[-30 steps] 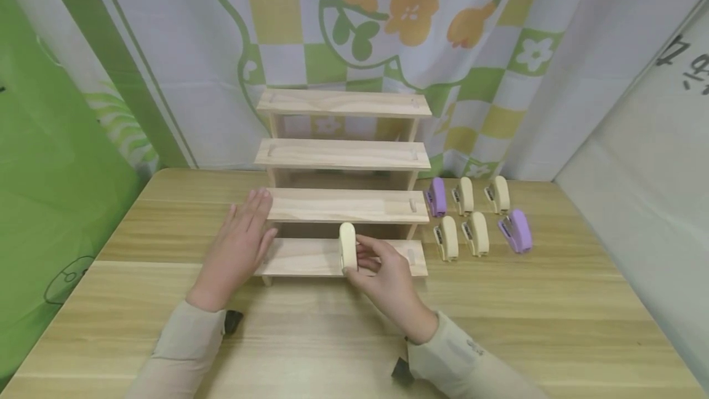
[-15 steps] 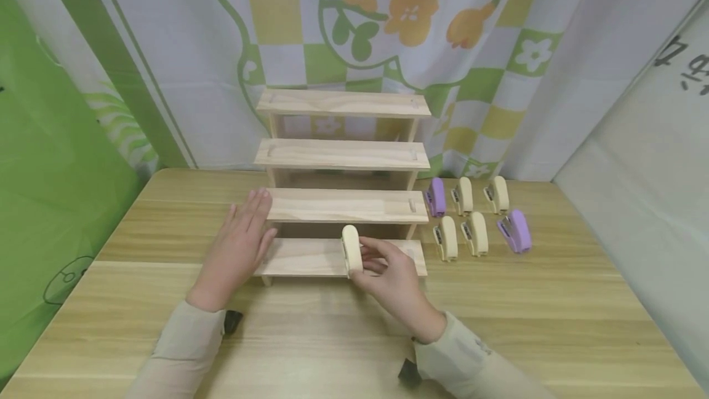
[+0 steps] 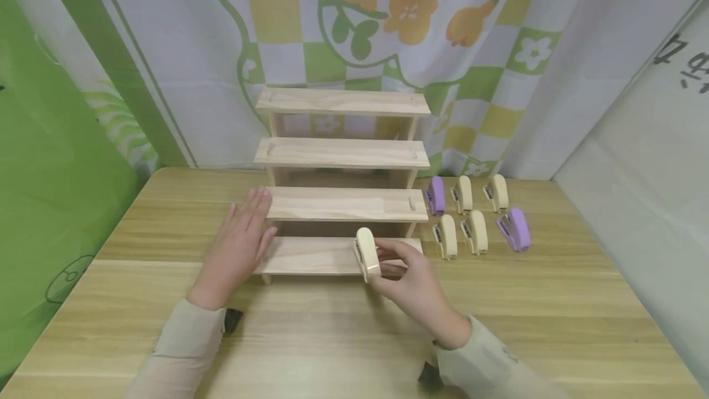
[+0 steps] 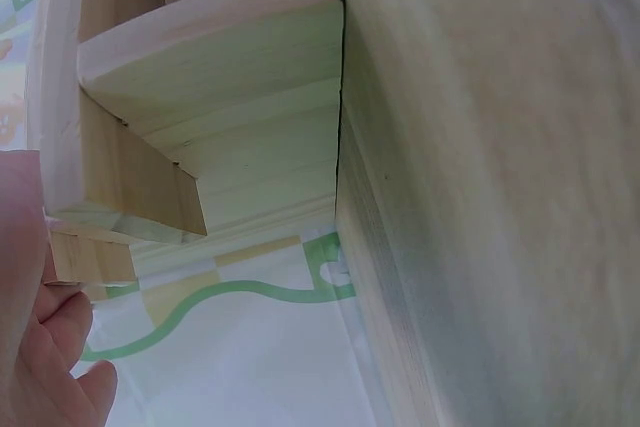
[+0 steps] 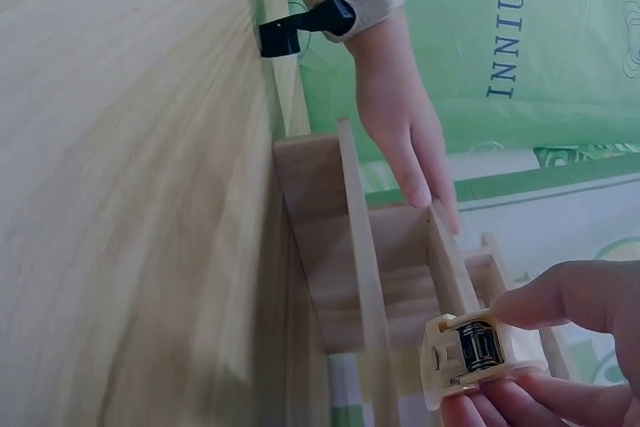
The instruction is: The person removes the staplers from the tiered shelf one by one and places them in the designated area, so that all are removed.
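My right hand pinches a cream stapler between thumb and fingers, in front of the lowest step of a wooden stepped rack. In the right wrist view one end of the stapler faces the camera, with dark metal inside. My left hand lies with straight fingers at the rack's left side, its fingertips touching the end of the second step from the bottom. The left wrist view shows only part of that hand beside the rack's side panel.
Right of the rack stand several more staplers in two rows, among them a cream stapler, a purple stapler and another purple stapler. A patterned curtain hangs behind the wooden table.
My right hand has moved a little to the right and toward me with the cream stapler, which leans slightly more. The left hand has stayed in place.
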Tool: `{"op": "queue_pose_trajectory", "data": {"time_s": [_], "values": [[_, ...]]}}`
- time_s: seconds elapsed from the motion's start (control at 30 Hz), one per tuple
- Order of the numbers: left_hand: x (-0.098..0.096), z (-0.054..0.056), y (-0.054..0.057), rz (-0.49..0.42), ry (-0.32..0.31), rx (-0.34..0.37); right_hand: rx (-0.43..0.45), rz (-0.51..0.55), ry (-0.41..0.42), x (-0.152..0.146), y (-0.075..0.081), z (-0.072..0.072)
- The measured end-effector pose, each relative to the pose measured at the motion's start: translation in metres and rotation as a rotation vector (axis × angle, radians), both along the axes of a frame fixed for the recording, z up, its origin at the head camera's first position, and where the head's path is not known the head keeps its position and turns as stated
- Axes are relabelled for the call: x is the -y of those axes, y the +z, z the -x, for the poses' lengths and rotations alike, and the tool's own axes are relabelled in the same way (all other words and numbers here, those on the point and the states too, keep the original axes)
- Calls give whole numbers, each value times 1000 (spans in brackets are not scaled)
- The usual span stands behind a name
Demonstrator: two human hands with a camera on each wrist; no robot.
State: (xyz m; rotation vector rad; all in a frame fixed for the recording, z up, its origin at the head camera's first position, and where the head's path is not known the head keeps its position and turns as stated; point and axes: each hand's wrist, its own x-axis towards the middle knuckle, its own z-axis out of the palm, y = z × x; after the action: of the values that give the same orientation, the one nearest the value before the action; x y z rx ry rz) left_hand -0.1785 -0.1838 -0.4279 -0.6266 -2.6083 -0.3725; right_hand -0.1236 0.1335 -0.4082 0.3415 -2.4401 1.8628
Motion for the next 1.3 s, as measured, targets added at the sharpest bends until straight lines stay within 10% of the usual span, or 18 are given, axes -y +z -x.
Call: {"op": "queue_pose_trajectory", "data": {"time_s": [1.3], "values": [[1,1,-1,19,11,0,44,-329,-156,-123,20,-12]]}}
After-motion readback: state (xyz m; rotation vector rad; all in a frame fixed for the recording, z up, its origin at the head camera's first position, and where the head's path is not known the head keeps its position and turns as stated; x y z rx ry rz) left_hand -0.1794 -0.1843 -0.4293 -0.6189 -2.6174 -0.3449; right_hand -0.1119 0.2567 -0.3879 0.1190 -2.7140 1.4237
